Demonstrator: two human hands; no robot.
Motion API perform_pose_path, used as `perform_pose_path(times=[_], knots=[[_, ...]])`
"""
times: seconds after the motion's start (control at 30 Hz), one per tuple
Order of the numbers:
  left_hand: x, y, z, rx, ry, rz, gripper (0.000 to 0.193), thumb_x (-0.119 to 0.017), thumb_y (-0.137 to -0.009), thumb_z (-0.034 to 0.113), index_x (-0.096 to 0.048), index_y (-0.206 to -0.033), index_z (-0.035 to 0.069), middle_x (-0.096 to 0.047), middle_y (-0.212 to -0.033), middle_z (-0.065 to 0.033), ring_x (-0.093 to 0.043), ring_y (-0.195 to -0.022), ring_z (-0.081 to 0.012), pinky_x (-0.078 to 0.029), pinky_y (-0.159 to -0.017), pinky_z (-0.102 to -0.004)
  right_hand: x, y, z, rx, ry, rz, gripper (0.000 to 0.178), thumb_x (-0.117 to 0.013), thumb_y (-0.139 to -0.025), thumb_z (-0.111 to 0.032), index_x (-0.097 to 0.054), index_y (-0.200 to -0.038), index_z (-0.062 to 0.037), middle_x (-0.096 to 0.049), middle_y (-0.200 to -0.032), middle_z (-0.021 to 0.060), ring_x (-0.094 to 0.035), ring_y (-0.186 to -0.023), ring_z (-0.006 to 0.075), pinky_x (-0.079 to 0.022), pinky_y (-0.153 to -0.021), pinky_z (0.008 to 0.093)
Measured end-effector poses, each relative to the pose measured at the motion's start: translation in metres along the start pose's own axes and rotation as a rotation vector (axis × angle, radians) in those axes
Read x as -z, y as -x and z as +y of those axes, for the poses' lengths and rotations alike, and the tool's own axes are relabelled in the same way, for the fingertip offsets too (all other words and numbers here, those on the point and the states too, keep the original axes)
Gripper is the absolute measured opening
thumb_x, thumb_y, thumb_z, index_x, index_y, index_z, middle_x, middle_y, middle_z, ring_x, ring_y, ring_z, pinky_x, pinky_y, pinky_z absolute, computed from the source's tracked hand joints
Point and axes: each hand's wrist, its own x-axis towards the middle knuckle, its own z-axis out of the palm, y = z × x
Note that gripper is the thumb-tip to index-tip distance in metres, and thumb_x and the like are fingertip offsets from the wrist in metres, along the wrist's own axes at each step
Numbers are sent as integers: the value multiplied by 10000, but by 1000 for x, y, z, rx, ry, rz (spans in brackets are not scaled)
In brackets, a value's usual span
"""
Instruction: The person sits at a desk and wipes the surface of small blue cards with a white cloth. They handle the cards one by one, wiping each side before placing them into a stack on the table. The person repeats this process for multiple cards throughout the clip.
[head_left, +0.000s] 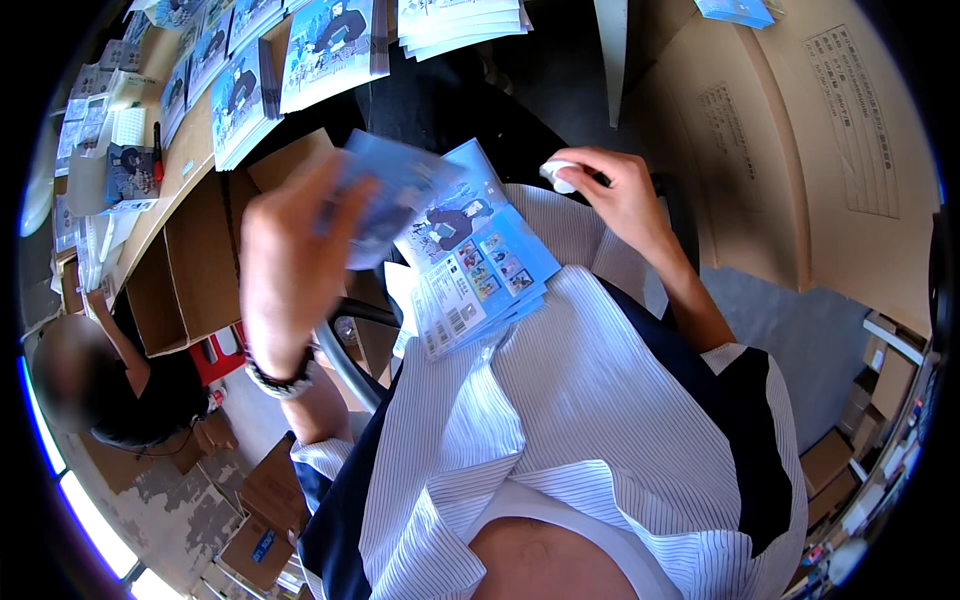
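Observation:
My left hand (pixel 300 225), smeared by motion, grips a blue printed packet (pixel 395 190) above my lap, a dark bracelet round its wrist. More packets of the same blue kind, a loose stack of flat illustrated packets (pixel 480 270), lie overlapped on my lap, some showing a picture side and some a side with small pictures and a barcode. To the right of them, my right hand (pixel 625 190) is closed, thumb and fingers pinching a small white rounded object (pixel 558 175) whose kind I cannot make out.
Several piles of blue printed booklets (pixel 335 50) stand on the table ahead and left. A red-and-black marker (pixel 157 150) lies there too. Large brown cartons (pixel 750 140) rise on the right, an open carton (pixel 195 265) at the left. Another person (pixel 150 390) sits far left.

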Motion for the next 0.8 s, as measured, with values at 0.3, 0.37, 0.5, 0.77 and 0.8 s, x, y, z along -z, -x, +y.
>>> perform_pose_path(times=[0.3, 0.37, 0.5, 0.77, 0.8], knots=[[-77, 28, 4, -8, -63, -462, 241, -658, -982, 275, -773, -1068, 80, -769, -999, -112, -742, -777, -258, -579, -703, -317, 2, -15, -10, -13, -88, -23, 190, -700, -941, -125, -726, -1098, -21, -756, -984, 123, -741, -864, 218, -566, -702, 266], [-100, 11, -25, -99, -154, -224, 368, -775, -891, 260, -701, -1178, 41, -679, -1180, -154, -684, -992, -285, -575, -813, -360, -3, -13, -7, -36, -101, -35, 187, -692, -947, -122, -723, -1101, -21, -755, -990, 122, -741, -876, 219, -571, -712, 269], [-114, -24, -63, -148, -317, -80, 584, -898, -723, 234, -648, -1208, 25, -538, -1228, -117, -531, -1154, -291, -494, -952, -400, -11, -12, -2, 0, -110, -35, 186, -673, -959, -116, -717, -1113, -21, -753, -1002, 122, -741, -887, 216, -580, -740, 272], [-52, -35, -45, -53, -211, 5, 236, -691, -939, 190, -583, -1108, 65, -683, -751, -176, -684, -654, -355, -510, -554, -404, -9, -24, -13, 64, -180, 44, 182, -674, -949, -71, -709, -1117, -9, -752, -974, 117, -740, -875, 191, -585, -746, 266], [-46, -31, -31, -111, -255, 8, 152, -645, -973, 194, -606, -1064, 79, -660, -695, -157, -665, -599, -323, -482, -513, -379, -7, -29, -19, 89, -190, 69, 190, -681, -940, -55, -708, -1123, -11, -752, -967, 113, -741, -873, 186, -587, -745, 267]])
